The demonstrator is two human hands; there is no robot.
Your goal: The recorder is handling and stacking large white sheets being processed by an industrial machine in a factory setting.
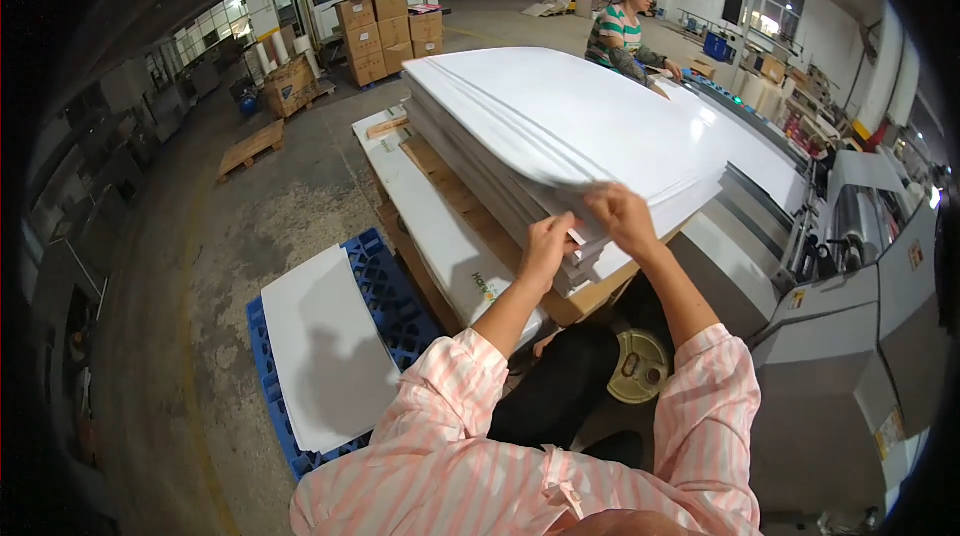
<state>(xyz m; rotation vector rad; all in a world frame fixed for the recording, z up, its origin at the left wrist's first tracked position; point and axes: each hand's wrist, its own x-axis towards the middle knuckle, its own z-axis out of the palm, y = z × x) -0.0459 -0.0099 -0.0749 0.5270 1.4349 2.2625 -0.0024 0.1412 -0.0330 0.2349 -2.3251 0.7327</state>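
Observation:
A tall stack of large white sheets lies in front of me, its upper sheets slightly fanned along the left side. At its near corner, my left hand is closed on the sheet edges, thumb on top. Just right of it and a little higher, my right hand has its fingers closed on the lifted, curved edge of the top sheets. The fingertips of both hands are partly hidden by paper, and how many sheets each holds does not show.
A blue plastic pallet bears a lower pile of white sheets at my left. To the right stands a grey machine. Across the stack, a person in a striped shirt reaches over the machine's bed. Cardboard boxes stand farther back.

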